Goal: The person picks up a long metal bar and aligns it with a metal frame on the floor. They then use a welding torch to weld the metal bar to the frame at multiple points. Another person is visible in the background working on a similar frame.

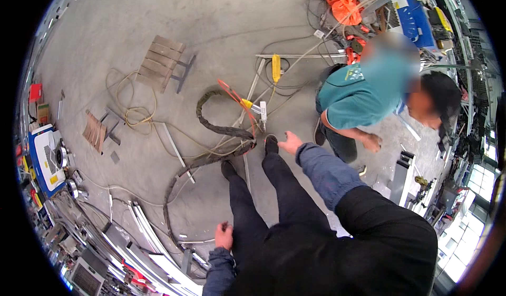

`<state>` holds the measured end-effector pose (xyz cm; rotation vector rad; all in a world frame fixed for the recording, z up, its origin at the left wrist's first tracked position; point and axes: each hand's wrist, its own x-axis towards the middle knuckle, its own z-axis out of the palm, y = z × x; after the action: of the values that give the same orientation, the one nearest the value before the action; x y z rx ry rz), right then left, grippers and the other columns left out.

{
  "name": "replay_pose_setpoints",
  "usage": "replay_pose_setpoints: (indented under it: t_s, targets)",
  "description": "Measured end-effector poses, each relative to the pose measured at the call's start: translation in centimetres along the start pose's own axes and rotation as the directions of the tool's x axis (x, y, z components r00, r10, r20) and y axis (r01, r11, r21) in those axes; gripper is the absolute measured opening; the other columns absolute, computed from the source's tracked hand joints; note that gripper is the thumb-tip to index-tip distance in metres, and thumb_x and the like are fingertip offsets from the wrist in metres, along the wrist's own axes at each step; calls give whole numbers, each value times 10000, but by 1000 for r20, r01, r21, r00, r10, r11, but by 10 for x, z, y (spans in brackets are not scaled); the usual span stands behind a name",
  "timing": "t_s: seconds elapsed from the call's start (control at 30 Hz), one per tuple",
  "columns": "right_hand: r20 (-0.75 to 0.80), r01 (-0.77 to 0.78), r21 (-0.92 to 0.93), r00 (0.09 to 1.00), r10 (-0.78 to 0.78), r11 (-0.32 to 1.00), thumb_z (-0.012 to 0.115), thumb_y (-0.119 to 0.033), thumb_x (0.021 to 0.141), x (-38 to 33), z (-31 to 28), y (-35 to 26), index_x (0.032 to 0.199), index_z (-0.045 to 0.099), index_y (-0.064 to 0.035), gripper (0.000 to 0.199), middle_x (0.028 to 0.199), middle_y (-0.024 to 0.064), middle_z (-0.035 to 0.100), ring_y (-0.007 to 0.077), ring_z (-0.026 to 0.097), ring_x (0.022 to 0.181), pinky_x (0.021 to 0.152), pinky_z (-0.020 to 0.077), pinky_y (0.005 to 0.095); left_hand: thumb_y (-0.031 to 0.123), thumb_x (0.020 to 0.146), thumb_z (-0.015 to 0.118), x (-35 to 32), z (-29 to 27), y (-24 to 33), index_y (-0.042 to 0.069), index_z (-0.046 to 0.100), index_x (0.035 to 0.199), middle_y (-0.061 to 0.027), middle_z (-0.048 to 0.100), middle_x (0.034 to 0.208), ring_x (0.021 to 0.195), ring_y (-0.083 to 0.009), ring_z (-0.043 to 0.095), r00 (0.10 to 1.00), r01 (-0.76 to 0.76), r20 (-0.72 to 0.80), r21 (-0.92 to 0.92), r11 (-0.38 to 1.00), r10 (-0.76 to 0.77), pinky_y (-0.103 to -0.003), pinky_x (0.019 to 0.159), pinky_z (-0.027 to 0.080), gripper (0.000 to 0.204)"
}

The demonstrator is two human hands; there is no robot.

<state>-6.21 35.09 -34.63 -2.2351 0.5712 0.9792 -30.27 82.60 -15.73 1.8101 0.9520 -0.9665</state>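
My right hand (290,143) reaches forward over the floor beside my right shoe (271,144), fingers apart and nothing seen in them. Nearest to it are the dark sleeved cable bundle (232,131) and a small white box-shaped piece (263,110) with a pointed tip, next to an orange hose (235,95). Low by my left thigh, my left hand (224,237) is closed, with something small and dark at its fingertips that I cannot make out.
A co-worker in a teal shirt (353,98) bends over at my right. Two low slatted stools (161,59) stand at the left, near a coiled yellowish hose (139,115). Long metal profiles (153,233) lie at lower left. A yellow box (276,68) and cables cross the floor ahead.
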Motion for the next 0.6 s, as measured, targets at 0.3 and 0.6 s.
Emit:
replay_pose_setpoints:
  t_s: [0.3, 0.6]
  targets:
    - [108, 230, -13, 968, -227, 973, 891, -411, 703, 220, 137, -99, 1628, 311, 85, 1199, 1627, 328, 432, 443, 421, 1525, 1276, 360, 435, 90, 998, 679, 32, 13, 14, -37, 630, 1337, -160, 739, 1194, 1105, -225, 705, 989, 145, 8, -13, 989, -145, -369, 1010, 555, 366]
    - [450, 295, 182, 823, -346, 938, 826, -398, 711, 182, 222, -142, 1143, 687, -30, 584, 1170, 249, 742, 453, 703, 1118, 941, 566, 490, 280, 1051, 694, 160, 43, 42, -43, 551, 1465, -184, 671, 1389, 1272, -281, 642, 991, 128, 54, -243, 962, -118, -416, 1091, 507, 545]
